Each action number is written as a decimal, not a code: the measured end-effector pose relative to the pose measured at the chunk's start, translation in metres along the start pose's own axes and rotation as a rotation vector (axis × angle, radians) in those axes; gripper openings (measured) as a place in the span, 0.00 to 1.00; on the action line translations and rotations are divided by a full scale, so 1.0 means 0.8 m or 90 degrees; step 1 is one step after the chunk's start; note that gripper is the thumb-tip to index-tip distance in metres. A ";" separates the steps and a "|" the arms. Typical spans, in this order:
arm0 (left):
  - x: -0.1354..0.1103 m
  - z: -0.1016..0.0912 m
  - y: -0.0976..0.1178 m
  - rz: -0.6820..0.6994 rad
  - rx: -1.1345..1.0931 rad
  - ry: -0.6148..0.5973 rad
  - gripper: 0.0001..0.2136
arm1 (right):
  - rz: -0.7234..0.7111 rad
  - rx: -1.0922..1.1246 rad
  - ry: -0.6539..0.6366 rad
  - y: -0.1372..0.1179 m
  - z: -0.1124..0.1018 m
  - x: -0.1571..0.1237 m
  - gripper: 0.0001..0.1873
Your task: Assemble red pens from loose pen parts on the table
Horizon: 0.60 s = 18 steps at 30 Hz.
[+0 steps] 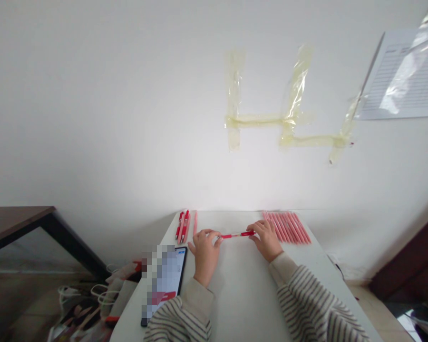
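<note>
Between my two hands a red pen (pixel 236 234) with a pale middle band is held level above the white table (pixel 248 285). My left hand (pixel 206 251) pinches its left end between thumb and fingertips. At the other end, the thumb and fingers of my right hand (pixel 266 239) close on the pen. Several pink sticks (pixel 287 228), perhaps pens or refills, lie in a neat row just beyond my right hand. To the far left, red pens (pixel 182 226) lie side by side with pink sticks among them, and one pink stick (pixel 195 222) rests slightly apart.
A phone (pixel 164 285), partly blurred out, lies at the table's left edge. The table's far edge meets a white wall (pixel 128 104) with yellowed tape and a paper sheet (pixel 406 76). Bags and cords (pixel 92 304) crowd the floor at left, beside a dark desk (pixel 17 223).
</note>
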State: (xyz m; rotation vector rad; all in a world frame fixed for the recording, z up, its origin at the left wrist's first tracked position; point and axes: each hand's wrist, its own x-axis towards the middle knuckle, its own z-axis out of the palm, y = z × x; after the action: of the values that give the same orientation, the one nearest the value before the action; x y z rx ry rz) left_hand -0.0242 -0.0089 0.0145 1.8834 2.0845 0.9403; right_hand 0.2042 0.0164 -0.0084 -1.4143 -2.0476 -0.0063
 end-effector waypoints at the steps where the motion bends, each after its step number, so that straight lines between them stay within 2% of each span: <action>1: 0.000 0.000 0.000 0.001 0.000 0.000 0.08 | -0.001 0.000 0.003 0.000 0.000 0.000 0.07; 18: 0.002 0.000 0.000 0.000 -0.002 0.006 0.09 | -0.028 -0.032 0.037 0.010 0.012 0.001 0.11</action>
State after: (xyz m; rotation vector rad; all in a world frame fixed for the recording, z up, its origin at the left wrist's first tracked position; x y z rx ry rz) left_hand -0.0240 -0.0072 0.0149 1.8809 2.0867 0.9532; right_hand 0.2059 0.0238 -0.0184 -1.3829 -2.0435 -0.1173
